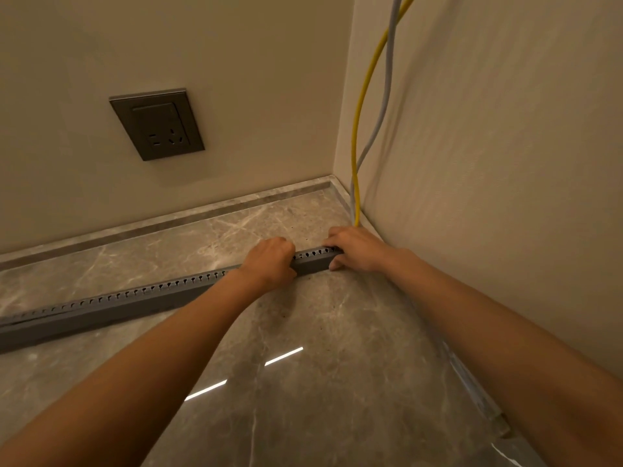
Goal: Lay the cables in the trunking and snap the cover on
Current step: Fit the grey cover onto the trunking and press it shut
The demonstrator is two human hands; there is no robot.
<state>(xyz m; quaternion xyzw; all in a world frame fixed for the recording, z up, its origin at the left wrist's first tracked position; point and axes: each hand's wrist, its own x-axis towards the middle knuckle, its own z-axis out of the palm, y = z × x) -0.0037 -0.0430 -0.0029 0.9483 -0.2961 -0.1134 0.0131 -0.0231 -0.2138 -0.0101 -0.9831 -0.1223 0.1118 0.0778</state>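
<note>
Both bare forearms reach forward, wrists level, converging near wall corner. Left hand (269, 261) knuckles up, fingers curled tight over top of grey slotted trunking (101, 308), gripping it. Right hand (357, 249) clasps trunking's end, fingers hooked over top, thumb pressed on front wall. Trunking lies on marbled stone surface (303, 332), running from left edge towards corner. Yellow cable (362, 106) and grey cable (384, 106) hang down right wall, lower ends hidden behind right hand. Wall socket (156, 124) above.

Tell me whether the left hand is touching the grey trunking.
Touching. The head view shows the left hand curled over the top edge of the trunking, thumb against its near side, with no gap.
</note>
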